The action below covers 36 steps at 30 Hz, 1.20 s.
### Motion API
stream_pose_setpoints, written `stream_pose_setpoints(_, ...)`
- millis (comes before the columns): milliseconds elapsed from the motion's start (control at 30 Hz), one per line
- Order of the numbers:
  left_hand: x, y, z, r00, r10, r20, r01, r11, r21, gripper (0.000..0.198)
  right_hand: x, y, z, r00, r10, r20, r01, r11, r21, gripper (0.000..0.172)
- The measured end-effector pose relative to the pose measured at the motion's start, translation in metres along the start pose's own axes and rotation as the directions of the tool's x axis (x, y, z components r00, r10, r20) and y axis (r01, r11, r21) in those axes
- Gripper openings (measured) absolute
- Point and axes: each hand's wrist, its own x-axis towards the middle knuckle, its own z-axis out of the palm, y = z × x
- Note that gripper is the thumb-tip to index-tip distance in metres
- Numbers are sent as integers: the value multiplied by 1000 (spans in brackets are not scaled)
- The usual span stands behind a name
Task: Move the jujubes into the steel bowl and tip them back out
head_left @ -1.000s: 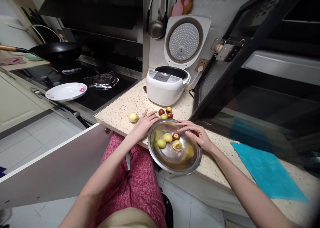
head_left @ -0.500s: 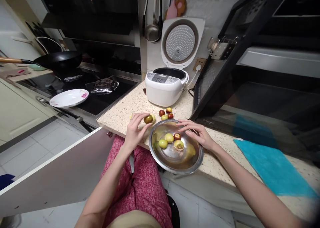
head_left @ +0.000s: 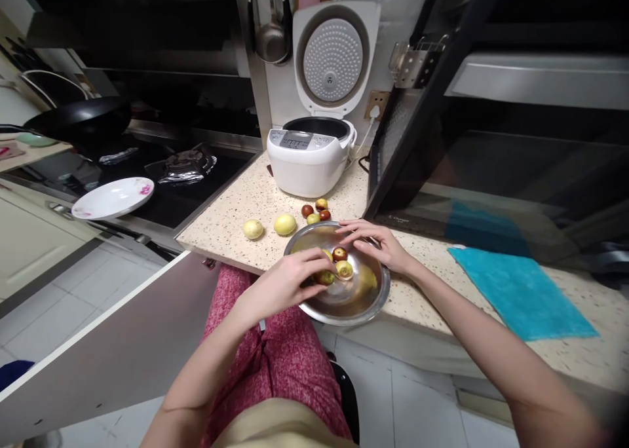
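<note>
My left hand (head_left: 299, 278) reaches into a steel bowl (head_left: 386, 294), its fingers closed on a brownish-green jujube (head_left: 324, 278). Beside it in the bowl lie a red-brown jujube (head_left: 339, 254) and a pale green jujube with a brown ring (head_left: 344, 270). Part of another yellow-green fruit is hidden behind my left fingers. My right hand (head_left: 378, 243) rests over the bowl's far right rim with its fingers stretched out, holding nothing. Two pale yellow-green jujubes, one left (head_left: 253, 229) and one nearer the bowl (head_left: 285, 224), lie on the counter.
Several red and green jujubes (head_left: 313, 218) sit behind the bowl. A white rice cooker (head_left: 309, 166) stands with its lid up. At right are a dark oven (head_left: 531, 166) and a blue cloth (head_left: 525, 297). A plate (head_left: 113, 199) and wok (head_left: 83, 120) are left, by the stove.
My left hand has carried the brownish-green jujube from the counter rightward into the bowl. The right hand stays at the rim. The view has shifted slightly.
</note>
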Motion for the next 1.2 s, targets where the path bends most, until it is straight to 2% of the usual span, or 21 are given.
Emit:
stream_pose_setpoints(233,16,1,-5,978,-40,206,13,991,130,28,1,0,1,999,-45,-11,45,999,27,25)
stream_pose_setpoints(533,27,6,-4,936,-51,348,-41,967,253,21,1,0,0,999,-38,-12,39,999,20,25)
stream_pose_setpoints(700,28,4,-6,929,-18,369,-65,975,211,21,1,1,0,999,-51,-12,51,999,16,25)
stream_pose_setpoints(800,27,2,-16,929,31,368,-82,989,123,20,1,1,0,999,-49,-14,49,999,10,23)
stream_pose_setpoints(900,29,-6,-31,957,36,288,-59,996,70,20,0,1,0,999,-47,-13,48,999,9,21)
stream_pose_setpoints(1000,39,-30,-42,996,7,88,-18,993,119,24,0,2,1,999,-43,-21,43,999,12,22)
stream_pose_setpoints(1067,49,-53,-43,994,-69,-81,84,976,201,26,0,1,1,999,-37,-25,37,999,14,22)
stream_pose_setpoints(1133,59,-77,-40,978,-156,-139,189,944,272,32,0,1,1,999,-31,-26,31,999,11,23)
stream_pose_setpoints(1200,68,-97,-35,969,-211,-126,241,916,321,38,0,1,1,999,-29,-29,29,1000,7,23)
